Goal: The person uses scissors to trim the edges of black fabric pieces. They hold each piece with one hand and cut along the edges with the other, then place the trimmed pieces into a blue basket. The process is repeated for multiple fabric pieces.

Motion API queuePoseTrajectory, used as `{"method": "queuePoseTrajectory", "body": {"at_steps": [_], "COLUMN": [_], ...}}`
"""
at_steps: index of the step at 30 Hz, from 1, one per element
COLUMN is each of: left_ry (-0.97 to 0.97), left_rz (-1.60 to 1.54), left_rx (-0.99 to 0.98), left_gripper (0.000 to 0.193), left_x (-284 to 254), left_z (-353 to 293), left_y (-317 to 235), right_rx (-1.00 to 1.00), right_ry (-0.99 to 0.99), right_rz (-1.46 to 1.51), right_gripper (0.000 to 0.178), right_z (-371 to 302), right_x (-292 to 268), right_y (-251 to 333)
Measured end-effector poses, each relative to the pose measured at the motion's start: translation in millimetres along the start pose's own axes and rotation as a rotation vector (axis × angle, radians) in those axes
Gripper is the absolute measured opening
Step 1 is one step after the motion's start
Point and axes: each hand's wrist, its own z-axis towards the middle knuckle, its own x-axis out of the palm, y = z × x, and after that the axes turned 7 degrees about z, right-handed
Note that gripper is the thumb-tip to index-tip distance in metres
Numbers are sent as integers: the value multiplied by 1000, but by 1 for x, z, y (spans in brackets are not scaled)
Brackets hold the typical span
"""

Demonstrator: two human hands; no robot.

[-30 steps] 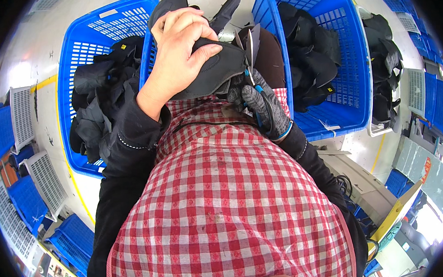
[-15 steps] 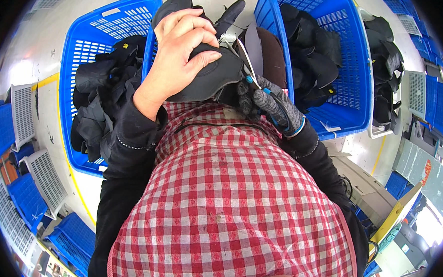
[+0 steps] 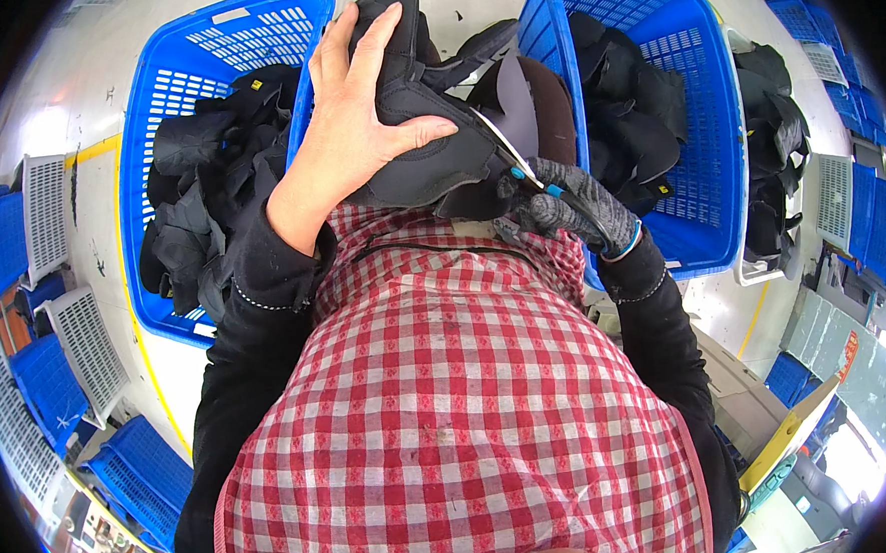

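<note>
A black stitched piece (image 3: 427,157), shaped like a shoe upper, lies over my lap with a strap-like flap pointing away to the right. On top of it rests my bare left hand (image 3: 350,121), fingers and thumb spread wide. My right hand (image 3: 560,210), in a grey knitted glove, is closed around scissors (image 3: 526,172) with blue marks near the pivot. Their pale blades run along the right edge of the black piece. The blade tips are partly hidden there. Beyond the blades are a grey curved piece (image 3: 517,107) and a dark rounded one (image 3: 552,116).
Blue perforated baskets stand on either side of me: the left basket (image 3: 138,192) and the right basket (image 3: 712,152) both hold black pieces. A white basket (image 3: 758,265) with similar pieces stands farther right. More blue and grey crates line both sides of the floor.
My left fingers have spread apart and moved slightly forward over the black piece. My right hand and the scissors have shifted a little to the right. More of the piece shows.
</note>
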Motion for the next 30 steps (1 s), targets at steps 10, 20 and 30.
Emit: {"method": "queuePoseTrajectory", "body": {"at_steps": [10, 20, 30], "left_ry": [-38, -25, -7], "left_rz": [-9, -6, -7], "left_rx": [28, 27, 28], "left_gripper": [114, 113, 112], "left_x": [3, 5, 3], "left_z": [-2, -2, -2], "left_y": [3, 6, 6], "right_rx": [16, -8, -83], "right_ry": [11, -5, -2], "right_rz": [-11, -197, -211], "right_gripper": [44, 48, 56], "right_z": [0, 14, 20], "right_x": [-1, -1, 3], "right_y": [7, 17, 14]}}
